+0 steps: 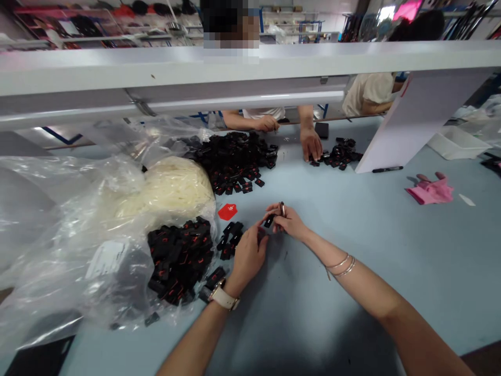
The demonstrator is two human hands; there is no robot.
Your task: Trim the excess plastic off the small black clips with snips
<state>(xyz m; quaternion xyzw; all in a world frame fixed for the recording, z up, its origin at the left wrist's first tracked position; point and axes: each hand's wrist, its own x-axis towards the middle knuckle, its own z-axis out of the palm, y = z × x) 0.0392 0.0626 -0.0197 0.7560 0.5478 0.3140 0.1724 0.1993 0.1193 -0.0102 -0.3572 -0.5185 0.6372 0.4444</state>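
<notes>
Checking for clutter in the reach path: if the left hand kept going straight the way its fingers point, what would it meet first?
The left hand points up and right at the small black tag pinched in the right hand. That tag comes first, then the right hand's fingers; they look nearly touching, though depth is unclear.

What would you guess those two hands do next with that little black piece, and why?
Probably set it aside and pick another. Both hands, left hand and right hand, pinch one small black tag, and a small heap of black tags lies right beside the left.
</notes>
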